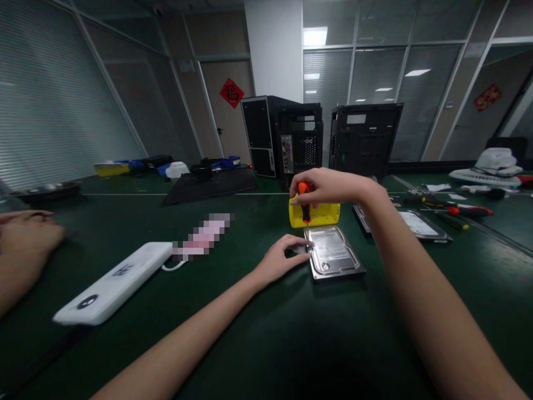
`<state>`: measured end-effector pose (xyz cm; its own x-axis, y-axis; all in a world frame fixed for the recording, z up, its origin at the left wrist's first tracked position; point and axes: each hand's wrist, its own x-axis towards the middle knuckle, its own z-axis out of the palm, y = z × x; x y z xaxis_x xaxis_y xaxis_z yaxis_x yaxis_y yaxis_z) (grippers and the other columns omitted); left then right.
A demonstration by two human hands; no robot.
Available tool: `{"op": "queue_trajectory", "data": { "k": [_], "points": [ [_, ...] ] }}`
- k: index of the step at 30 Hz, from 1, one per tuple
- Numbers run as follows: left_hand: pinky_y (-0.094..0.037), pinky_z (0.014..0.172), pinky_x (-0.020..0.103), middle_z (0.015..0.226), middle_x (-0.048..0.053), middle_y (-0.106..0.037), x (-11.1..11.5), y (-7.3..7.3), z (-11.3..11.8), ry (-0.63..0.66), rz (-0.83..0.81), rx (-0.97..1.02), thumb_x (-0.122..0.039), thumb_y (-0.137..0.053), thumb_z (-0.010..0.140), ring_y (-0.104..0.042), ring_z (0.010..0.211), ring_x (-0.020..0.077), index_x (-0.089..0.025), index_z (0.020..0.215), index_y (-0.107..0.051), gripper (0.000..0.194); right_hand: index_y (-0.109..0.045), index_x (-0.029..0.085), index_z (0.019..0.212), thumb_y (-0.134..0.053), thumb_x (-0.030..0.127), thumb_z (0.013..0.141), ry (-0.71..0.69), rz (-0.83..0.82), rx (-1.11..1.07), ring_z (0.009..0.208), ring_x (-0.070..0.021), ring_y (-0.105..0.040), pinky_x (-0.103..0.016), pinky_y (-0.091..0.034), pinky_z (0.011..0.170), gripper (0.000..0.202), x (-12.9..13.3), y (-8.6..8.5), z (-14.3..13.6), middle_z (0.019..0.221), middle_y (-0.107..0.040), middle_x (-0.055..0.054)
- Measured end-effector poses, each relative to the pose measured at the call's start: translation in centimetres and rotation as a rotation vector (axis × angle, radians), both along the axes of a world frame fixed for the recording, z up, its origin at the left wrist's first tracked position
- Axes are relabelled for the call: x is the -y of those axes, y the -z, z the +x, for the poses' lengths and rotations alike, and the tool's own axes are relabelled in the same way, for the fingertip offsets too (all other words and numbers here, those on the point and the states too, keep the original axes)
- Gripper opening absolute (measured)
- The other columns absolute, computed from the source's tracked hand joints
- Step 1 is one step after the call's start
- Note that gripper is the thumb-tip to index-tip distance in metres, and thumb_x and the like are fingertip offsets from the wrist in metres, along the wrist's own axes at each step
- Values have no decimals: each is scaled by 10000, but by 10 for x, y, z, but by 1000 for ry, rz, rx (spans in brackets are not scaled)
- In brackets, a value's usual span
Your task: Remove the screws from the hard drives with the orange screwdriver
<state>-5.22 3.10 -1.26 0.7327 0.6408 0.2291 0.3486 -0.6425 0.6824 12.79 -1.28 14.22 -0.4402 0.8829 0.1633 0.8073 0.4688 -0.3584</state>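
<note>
A silver hard drive (pixel 333 253) lies flat on the dark green table, its label side up. My left hand (pixel 283 256) holds the drive at its left edge, with the thumb and index fingertip against it. Above the drive, my right hand (pixel 318 186) grips a red and black screwdriver (pixel 306 212) by its handle. The screwdriver stands upright, shaft down at the drive's upper left edge; its tip is too small to make out. Just behind the drive is a yellow bin (pixel 331 215), partly covered by my right hand.
A second hard drive (pixel 420 225) and red-handled pliers (pixel 470 211) lie to the right. Black computer cases (pixel 366 139) stand at the back. A white power strip (pixel 120 280) lies left, near another person's hand (pixel 31 236). A black mat (pixel 210 186) lies farther back.
</note>
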Motion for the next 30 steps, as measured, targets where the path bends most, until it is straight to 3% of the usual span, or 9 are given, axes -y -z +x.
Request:
{"op": "queue_trajectory", "data": {
  "k": [7, 21, 26, 30],
  "points": [
    [-409, 832, 316, 1099, 42, -555, 1, -2, 0, -4, -4, -16, -428, -561, 802, -515, 994, 201, -250, 1102, -601, 352, -649, 166, 902, -578, 464, 735, 54, 81, 23, 744, -140, -581, -256, -421, 613, 349, -3, 3, 0, 862, -649, -54],
    [-416, 830, 319, 1081, 39, -559, 2, -1, 1, -14, -1, -7, -422, -561, 801, -522, 989, 202, -253, 1099, -605, 346, -664, 192, 859, -536, 544, 721, 150, 155, 97, 665, -158, -568, -263, -399, 539, 400, -11, 8, 0, 825, -641, -78],
    [-413, 851, 320, 1074, 43, -566, 2, -1, 1, -11, 10, -1, -413, -564, 801, -523, 989, 200, -249, 1096, -610, 341, -628, 194, 930, -553, 394, 750, 148, 111, 76, 748, -160, -579, -253, -421, 602, 279, -9, 8, -1, 908, -638, -65],
    [-417, 850, 320, 1078, 42, -563, 2, -2, 0, -9, -5, -2, -417, -565, 798, -523, 990, 201, -248, 1098, -608, 347, -549, 181, 1030, -609, 366, 715, 118, 3, 18, 790, -155, -578, -240, -444, 613, 371, -2, 3, 3, 975, -619, -54]
  ]
}}
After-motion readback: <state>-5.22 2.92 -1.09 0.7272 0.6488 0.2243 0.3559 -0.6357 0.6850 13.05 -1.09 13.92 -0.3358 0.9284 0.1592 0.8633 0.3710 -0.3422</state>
